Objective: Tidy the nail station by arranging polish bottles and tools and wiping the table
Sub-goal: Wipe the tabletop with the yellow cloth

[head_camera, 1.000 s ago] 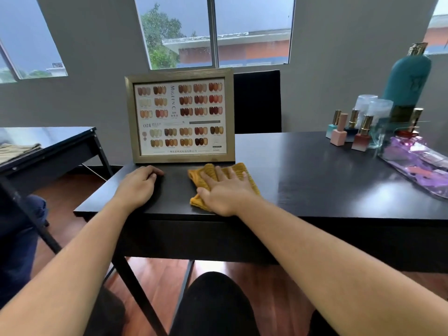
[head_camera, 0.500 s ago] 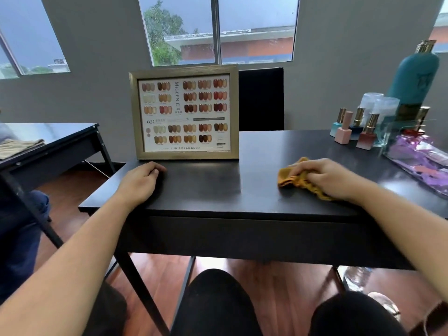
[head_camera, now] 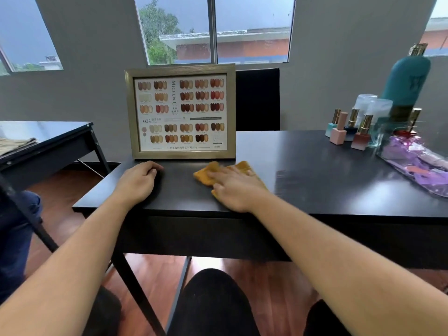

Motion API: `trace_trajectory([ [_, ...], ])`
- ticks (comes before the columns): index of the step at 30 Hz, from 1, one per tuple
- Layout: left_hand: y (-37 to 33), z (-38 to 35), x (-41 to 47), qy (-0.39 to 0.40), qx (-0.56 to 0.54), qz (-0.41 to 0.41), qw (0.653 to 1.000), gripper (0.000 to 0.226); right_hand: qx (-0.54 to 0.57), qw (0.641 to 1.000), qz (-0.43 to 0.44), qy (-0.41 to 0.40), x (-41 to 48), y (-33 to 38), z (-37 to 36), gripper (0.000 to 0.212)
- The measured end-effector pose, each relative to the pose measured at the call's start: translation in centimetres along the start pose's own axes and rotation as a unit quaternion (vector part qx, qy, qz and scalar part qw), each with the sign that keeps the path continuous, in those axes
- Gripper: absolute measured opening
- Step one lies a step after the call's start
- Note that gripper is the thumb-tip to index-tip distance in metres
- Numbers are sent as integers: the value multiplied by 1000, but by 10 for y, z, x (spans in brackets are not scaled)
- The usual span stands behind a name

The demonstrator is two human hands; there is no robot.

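Observation:
My right hand point(head_camera: 236, 189) presses flat on a yellow cloth point(head_camera: 207, 174) lying on the black table point(head_camera: 315, 180), just in front of the framed nail colour chart point(head_camera: 180, 112). My left hand point(head_camera: 138, 181) rests on the table near its left front corner, fingers curled, holding nothing. Several nail polish bottles point(head_camera: 338, 132) with gold caps stand grouped at the far right. A clear purple pouch of tools point(head_camera: 417, 161) lies beside them.
A tall teal bottle point(head_camera: 407, 78) and clear plastic cups point(head_camera: 373, 110) stand behind the polish bottles. A black chair back point(head_camera: 257, 98) is behind the table. A second dark table point(head_camera: 46, 141) stands to the left. A person's leg in blue trousers point(head_camera: 14, 229) is at the far left.
My right hand swept the cloth to the right across the table, then back left to the front of the chart. My left hand stayed in place.

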State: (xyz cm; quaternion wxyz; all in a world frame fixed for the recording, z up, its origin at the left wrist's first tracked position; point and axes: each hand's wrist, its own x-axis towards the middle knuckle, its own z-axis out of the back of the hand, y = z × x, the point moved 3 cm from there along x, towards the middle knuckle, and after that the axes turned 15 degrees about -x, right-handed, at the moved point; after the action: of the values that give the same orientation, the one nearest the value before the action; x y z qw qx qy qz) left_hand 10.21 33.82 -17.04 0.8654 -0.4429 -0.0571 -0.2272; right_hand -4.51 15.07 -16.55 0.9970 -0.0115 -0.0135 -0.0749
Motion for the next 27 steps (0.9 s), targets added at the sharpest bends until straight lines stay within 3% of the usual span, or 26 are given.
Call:
trace_trajectory([
  [4,3,3,-1,-4,-22,3,1000,28,61,994,90,5,-12,-4,3,45],
  [7,2,4,-3,-6,-21,-4,1000,27,56,995,81,0,-30,-39,5,44],
  [11,0,3,-4,7,2,-14,1000,25,19,1000,-9,2,-56,-114,6,43],
  [14,-2,0,-3,32,55,-35,997,25,1,990,-141,10,-74,-167,4,45],
  [17,-4,-3,-3,40,90,-42,994,26,-24,968,-248,29,-69,-171,-1,51],
  [19,-6,-4,-3,38,96,-41,994,27,-30,963,-267,32,-55,-149,-3,55],
  [22,-7,-4,-3,38,99,-45,993,27,-48,979,-199,17,-28,-96,-3,56],
  [27,-5,-3,-3,47,89,-49,994,27,-19,1000,-10,17,-10,-30,-2,51],
])
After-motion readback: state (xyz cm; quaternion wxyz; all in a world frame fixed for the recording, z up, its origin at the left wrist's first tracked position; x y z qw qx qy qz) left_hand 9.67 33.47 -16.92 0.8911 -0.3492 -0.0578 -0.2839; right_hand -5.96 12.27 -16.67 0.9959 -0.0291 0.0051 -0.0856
